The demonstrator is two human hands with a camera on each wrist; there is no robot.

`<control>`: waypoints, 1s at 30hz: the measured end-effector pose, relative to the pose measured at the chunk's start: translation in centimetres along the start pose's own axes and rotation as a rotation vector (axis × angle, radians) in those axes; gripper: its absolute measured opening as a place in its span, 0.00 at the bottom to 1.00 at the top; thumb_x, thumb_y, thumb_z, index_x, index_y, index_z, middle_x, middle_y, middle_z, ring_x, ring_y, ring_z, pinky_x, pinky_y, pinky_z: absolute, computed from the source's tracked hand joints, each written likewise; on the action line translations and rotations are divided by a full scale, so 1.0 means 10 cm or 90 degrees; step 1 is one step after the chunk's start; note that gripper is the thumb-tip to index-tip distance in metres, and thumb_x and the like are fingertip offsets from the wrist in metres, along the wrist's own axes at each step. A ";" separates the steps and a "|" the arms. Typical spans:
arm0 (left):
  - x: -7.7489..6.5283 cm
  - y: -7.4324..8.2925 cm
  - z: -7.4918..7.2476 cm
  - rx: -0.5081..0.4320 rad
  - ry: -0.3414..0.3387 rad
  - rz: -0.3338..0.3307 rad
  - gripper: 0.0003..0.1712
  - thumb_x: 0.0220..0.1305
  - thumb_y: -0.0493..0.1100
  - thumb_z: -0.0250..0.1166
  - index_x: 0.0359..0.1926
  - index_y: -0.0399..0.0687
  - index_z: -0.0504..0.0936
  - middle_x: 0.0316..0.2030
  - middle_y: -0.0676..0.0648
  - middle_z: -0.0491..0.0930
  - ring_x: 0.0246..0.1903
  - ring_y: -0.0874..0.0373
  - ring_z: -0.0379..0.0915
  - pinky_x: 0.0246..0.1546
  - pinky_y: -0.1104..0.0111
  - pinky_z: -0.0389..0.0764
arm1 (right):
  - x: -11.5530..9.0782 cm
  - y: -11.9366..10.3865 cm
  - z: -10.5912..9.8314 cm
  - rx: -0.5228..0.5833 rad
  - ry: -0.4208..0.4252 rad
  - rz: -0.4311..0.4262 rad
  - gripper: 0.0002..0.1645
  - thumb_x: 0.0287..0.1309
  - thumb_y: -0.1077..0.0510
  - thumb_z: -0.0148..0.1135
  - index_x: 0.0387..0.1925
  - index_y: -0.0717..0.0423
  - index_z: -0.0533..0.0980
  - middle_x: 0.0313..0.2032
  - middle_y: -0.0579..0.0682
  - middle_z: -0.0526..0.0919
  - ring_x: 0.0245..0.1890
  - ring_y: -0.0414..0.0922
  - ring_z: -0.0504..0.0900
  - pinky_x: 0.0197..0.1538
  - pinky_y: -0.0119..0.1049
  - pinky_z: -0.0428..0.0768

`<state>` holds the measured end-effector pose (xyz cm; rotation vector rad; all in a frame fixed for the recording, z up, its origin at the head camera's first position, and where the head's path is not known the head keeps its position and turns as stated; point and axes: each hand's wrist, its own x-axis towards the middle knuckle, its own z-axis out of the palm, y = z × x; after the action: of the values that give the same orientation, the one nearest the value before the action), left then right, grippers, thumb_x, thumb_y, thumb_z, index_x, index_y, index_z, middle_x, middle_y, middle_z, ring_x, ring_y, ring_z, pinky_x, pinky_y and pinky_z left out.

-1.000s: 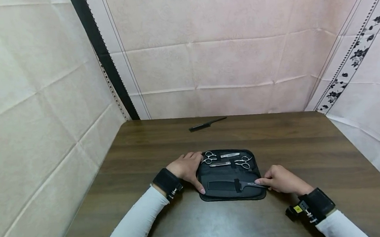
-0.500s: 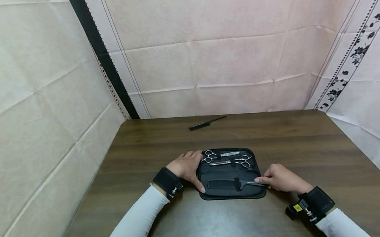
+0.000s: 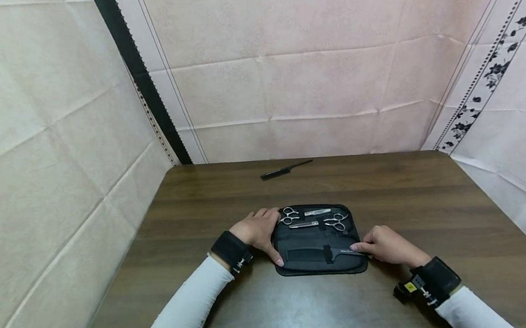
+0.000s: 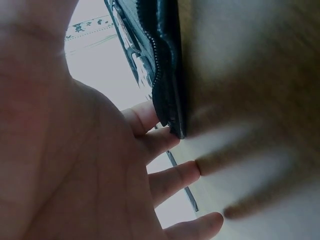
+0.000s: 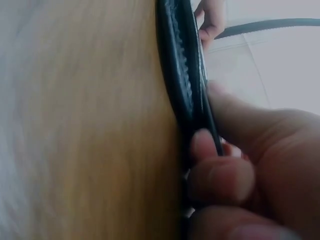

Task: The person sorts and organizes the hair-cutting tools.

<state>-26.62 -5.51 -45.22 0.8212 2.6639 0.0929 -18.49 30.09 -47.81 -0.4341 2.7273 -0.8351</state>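
An open black zip case lies flat on the table. Two pairs of silver hairdressing scissors, one upper left and one to its right, sit in its upper half. Along its lower half a dark comb is held under a strap, its handle pointing right. My right hand pinches the handle's end between thumb and curled fingers, at the case's right edge. With fingers spread, my left hand rests against the case's left edge, thumb on the lower left corner. Its fingertips touch the zipped edge.
Near the table's far edge lies a second black comb with a thin tail. The wooden table has cloth hangings behind it and at both sides. Each wrist wears a black strap with a camera.
The head view shifts very slightly. Both hands, the case and the combs otherwise keep their places.
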 end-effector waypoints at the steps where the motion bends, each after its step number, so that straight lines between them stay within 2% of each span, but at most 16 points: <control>1: 0.00 0.00 0.00 0.001 0.000 0.000 0.79 0.32 0.78 0.82 0.80 0.50 0.54 0.81 0.48 0.52 0.80 0.47 0.49 0.79 0.46 0.54 | 0.00 0.00 0.00 -0.001 0.001 0.002 0.31 0.69 0.40 0.64 0.12 0.50 0.75 0.13 0.38 0.63 0.14 0.38 0.66 0.22 0.29 0.61; 8: 0.00 0.01 0.02 0.016 0.008 0.014 0.79 0.31 0.79 0.81 0.79 0.50 0.56 0.81 0.48 0.52 0.80 0.47 0.49 0.78 0.46 0.56 | 0.00 0.03 0.02 0.016 0.027 0.012 0.32 0.69 0.39 0.64 0.13 0.50 0.73 0.13 0.39 0.62 0.14 0.38 0.64 0.22 0.29 0.61; 13: -0.02 0.02 0.01 0.022 0.011 0.014 0.79 0.31 0.79 0.81 0.79 0.50 0.56 0.82 0.48 0.52 0.80 0.46 0.49 0.78 0.46 0.57 | 0.00 0.04 0.03 0.012 0.045 -0.008 0.33 0.68 0.38 0.65 0.11 0.49 0.70 0.14 0.37 0.61 0.14 0.36 0.62 0.22 0.28 0.59; 21: -0.04 0.01 0.00 0.018 0.011 0.012 0.78 0.31 0.80 0.80 0.78 0.50 0.58 0.82 0.47 0.51 0.80 0.46 0.49 0.78 0.45 0.57 | 0.01 -0.02 0.03 0.010 0.037 -0.012 0.34 0.67 0.39 0.66 0.10 0.48 0.68 0.12 0.36 0.62 0.12 0.35 0.61 0.20 0.27 0.58; 30: -0.05 0.01 -0.02 0.018 0.012 0.012 0.78 0.32 0.80 0.80 0.79 0.50 0.57 0.81 0.48 0.53 0.79 0.46 0.50 0.78 0.46 0.58 | -0.03 -0.07 0.04 0.009 0.035 -0.024 0.36 0.67 0.37 0.65 0.07 0.45 0.67 0.07 0.35 0.64 0.08 0.33 0.64 0.17 0.28 0.61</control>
<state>-26.24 -5.67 -44.88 0.8594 2.6809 0.0688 -17.94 29.50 -47.67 -0.4675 2.7697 -0.8879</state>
